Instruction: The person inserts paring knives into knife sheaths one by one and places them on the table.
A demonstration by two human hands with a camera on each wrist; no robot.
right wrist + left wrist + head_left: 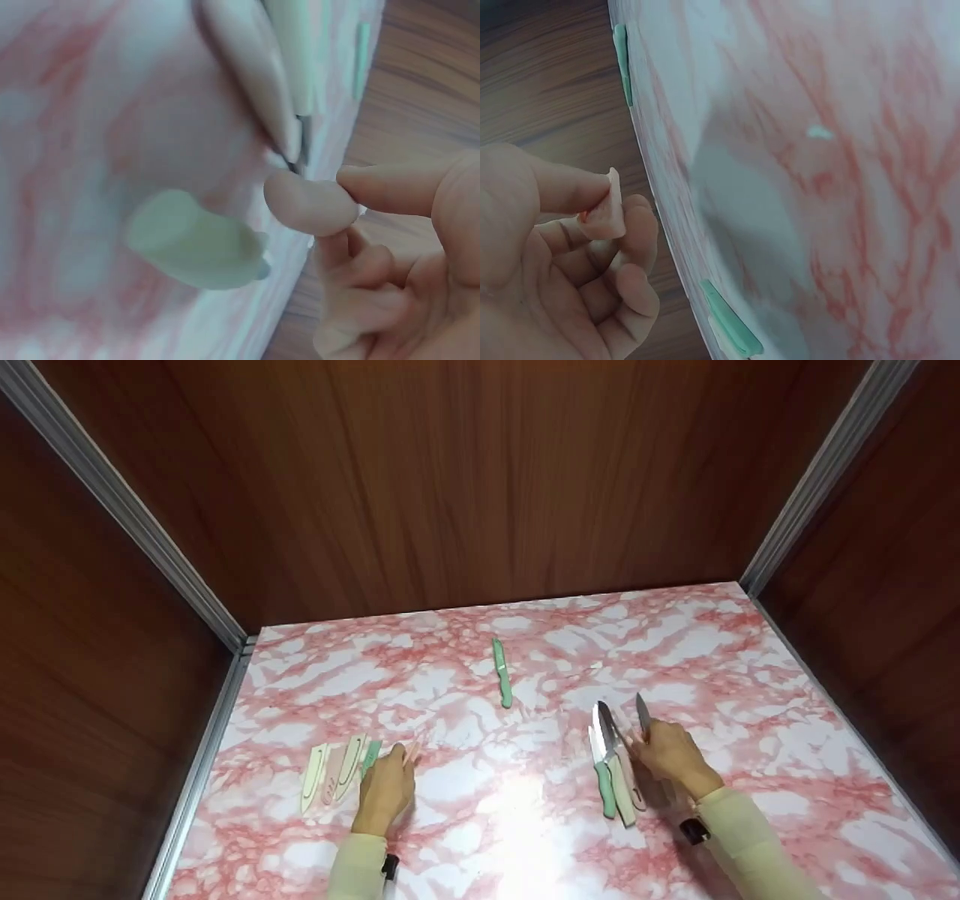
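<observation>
My left hand [388, 790] pinches a pink blade cover [607, 214] between thumb and fingers, just above the table. Beside it, to the left, lie a green cover [371, 754], a white cover [349, 766], a pink cover [331, 781] and another white cover [313, 778]. At the right, my right hand [679, 754] pinches a knife near its dark blade [643, 711]; its pale handle [196, 240] lies under the palm, and the exact grip is partly hidden. Left of that hand rest a green-handled knife [605, 791], a cream-handled knife [621, 795] and a pink-handled knife [634, 789].
A green knife [503, 679] lies alone toward the back middle of the pink-marbled table [480, 810]. Dark wood panels [465, 495] rise behind and on both sides, joined by metal corner rails [814, 472]. The blades at the right lie bare, pointing away from me.
</observation>
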